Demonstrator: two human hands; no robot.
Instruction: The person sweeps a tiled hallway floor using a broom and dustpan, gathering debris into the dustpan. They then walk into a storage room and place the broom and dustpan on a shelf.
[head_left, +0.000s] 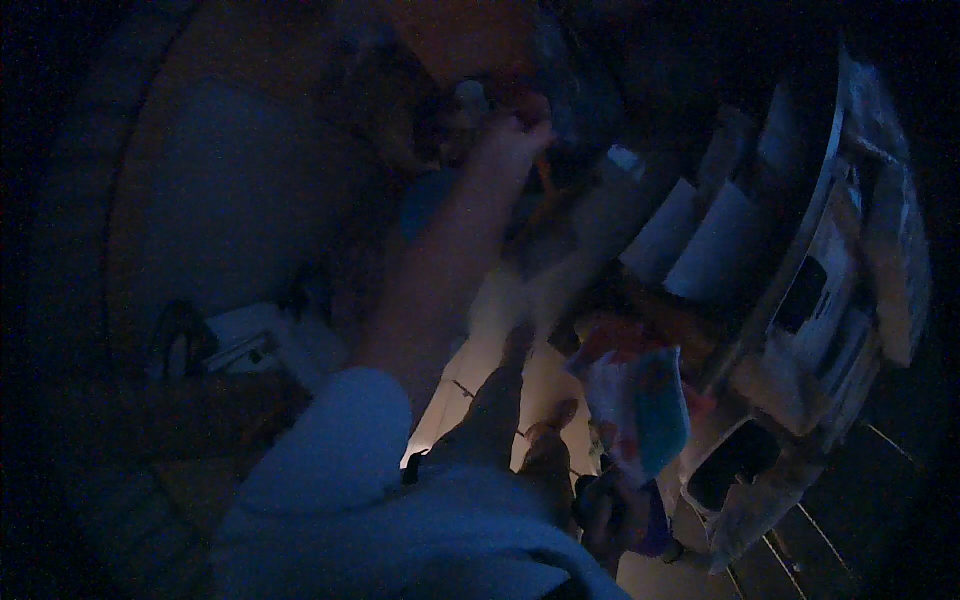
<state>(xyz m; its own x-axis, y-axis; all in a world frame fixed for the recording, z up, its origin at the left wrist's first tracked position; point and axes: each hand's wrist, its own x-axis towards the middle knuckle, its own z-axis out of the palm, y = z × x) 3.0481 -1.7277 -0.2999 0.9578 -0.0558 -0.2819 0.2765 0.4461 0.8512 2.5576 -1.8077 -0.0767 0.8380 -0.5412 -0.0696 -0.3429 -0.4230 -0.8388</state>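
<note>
The light is very dim, so much detail is lost. My left arm reaches far forward from a pale blue sleeve. At its end, my left hand (523, 136) is beside a dark reddish thing (529, 101) among dark clutter; whether the fingers grip it is not clear. A small pale rounded thing (471, 94) lies just left of that. Low on the right, my right hand (619, 514) is mostly in shadow, at the bottom of a colourful soft packet or folded cloth (637, 412). This has a turquoise side and a white and red patterned side, and the hand seems to hold it.
Pale upright panels or papers (709, 240) stand right of centre. Along the right, a cluttered shelf or open drawer (825, 300) holds papers and dark flat objects. A dark rectangular tray-like thing (735, 465) sits nearer. My bare foot (551, 431) is on the lit floor (491, 322).
</note>
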